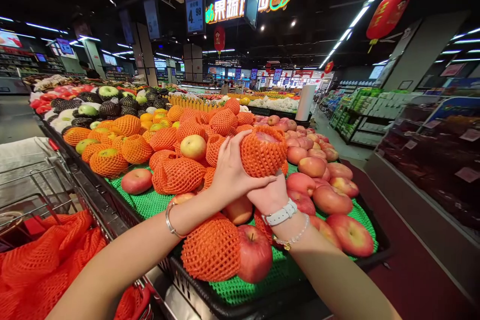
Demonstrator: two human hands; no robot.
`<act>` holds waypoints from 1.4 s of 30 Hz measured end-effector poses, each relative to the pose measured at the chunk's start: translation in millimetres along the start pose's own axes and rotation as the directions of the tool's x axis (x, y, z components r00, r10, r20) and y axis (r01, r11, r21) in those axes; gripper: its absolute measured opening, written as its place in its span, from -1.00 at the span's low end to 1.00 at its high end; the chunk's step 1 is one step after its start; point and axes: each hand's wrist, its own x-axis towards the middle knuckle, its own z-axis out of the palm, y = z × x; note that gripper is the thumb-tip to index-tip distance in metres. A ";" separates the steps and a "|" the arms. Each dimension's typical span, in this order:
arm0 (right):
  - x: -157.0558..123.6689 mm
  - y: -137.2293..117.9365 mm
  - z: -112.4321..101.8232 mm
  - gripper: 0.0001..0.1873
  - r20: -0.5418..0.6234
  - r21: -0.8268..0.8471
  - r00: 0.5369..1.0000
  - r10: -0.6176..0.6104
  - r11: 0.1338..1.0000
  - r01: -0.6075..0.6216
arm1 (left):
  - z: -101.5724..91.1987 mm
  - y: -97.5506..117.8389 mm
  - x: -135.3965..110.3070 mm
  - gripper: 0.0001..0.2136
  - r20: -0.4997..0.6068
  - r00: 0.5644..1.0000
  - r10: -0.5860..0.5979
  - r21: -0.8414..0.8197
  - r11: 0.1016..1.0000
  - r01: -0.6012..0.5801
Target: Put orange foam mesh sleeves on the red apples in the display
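Just right of the frame's centre, the left hand [231, 169] and right hand [269, 194] together cradled a round fruit in orange foam netting [263, 154]; light, even pressure probably suited it best, preventing bruises.

Around the round fruit in orange foam net [263, 152], twelve pointing away from the person, loose round red apples [332, 199] fill one to four o'clock. Round fruits in orange foam nets [137, 148] lie at nine to eleven, round fruits in black foam nets [110, 108] beyond nine. At six, a bare red apple [255, 254] touches a netted fruit [212, 247] at seven, both on green mesh matting [243, 294]. Orange mesh netting [48, 265] lies at eight.
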 end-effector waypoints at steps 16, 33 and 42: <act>-6.1 4.7 8.2 -0.66 0.011 -0.051 0.868 0.496 0.867 -0.495 | -52.3 -18.3 38.6 -0.39 0.089 0.996 -0.012 -0.382 0.923 0.045; -4.8 8.8 1.7 -0.63 0.081 -0.023 0.832 0.548 0.836 -0.548 | -56.3 14.4 24.3 -0.62 0.258 0.964 0.069 -0.078 0.996 -0.050; -4.4 5.7 4.0 -0.66 -0.016 0.024 0.897 0.441 0.897 -0.441 | -50.7 17.1 22.7 -0.85 0.235 0.941 0.245 -0.048 0.969 -0.241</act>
